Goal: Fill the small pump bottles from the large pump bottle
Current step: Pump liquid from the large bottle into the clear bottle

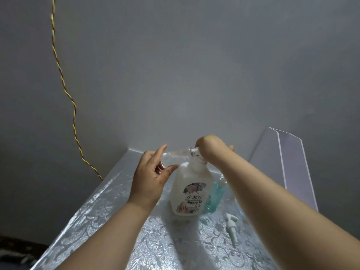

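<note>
Most of the view is a plain grey wall, with a twisted yellow-and-red wire hanging down its left side. Below it, a table covered in a silver sheet with an embossed floral pattern runs away from the viewer. A clear plastic panel stands upright along the table's right edge. Two bare forearms reach in from the bottom. A large pump bottle, white with a flowered label, stands upright mid-table. The right hand is bent down over its top, covering the pump; its fingers are hidden, so the grip cannot be told. The left hand pinches the base end of a small clear bottle between thumb and fingers, holding it level above the large bottle's shoulder, open neck pointing at the right hand. A small teal bottle stands just right of the large bottle, touching or nearly so. Nearer the viewer, a loose white pump head lies on the table.
</note>
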Demonstrator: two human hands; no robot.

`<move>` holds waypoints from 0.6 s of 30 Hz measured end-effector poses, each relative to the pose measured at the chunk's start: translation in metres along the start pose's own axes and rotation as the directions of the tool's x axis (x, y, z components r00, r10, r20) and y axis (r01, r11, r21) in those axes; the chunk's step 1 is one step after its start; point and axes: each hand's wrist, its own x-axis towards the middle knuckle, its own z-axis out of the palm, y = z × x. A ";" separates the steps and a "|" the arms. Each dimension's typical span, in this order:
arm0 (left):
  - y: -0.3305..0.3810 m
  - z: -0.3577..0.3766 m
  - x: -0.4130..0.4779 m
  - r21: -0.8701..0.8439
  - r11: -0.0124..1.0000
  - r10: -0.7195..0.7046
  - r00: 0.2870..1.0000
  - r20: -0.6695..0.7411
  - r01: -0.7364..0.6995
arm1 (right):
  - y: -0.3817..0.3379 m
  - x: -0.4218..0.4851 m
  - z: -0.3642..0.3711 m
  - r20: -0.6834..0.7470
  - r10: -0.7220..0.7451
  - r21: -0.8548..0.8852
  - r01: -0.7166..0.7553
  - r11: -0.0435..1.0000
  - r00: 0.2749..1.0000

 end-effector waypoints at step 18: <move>-0.008 0.001 -0.001 -0.002 1.000 -0.007 1.000 -0.027 0.007 | 0.001 0.006 0.006 -0.190 -0.020 0.271 0.072 0.960 0.982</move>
